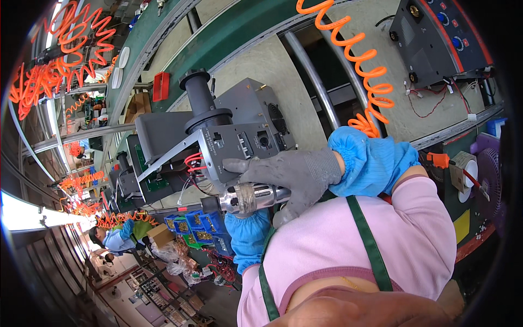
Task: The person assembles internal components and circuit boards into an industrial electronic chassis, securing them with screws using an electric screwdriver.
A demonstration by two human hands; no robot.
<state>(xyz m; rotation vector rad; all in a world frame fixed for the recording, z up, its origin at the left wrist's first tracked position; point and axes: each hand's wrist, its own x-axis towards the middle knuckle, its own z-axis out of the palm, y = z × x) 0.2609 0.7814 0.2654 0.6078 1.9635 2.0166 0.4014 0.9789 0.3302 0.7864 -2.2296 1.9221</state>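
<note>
My right hand (297, 177) wears a grey glove and lies over a silver cylindrical power tool (267, 195) with a band of tape round it. The tool runs under the palm, between the thumb and the fingers; its black end (210, 204) points left. My fingers reach onto a grey metal panel (231, 144) with switches and a knob. Red wires (194, 161) hang from the panel's left edge. Behind it stand a grey machine housing (250, 103) and a black spool-shaped part (204, 103). My left sleeve (248, 234) ends behind the tool, which hides the left hand.
An orange coiled hose (362, 60) hangs beyond my right arm. A machine with red trim (436, 46) stands far right, past steel rollers (313, 79). Blue bins of small parts (201, 223) are near the left sleeve. A red tray (160, 86) sits at the far left.
</note>
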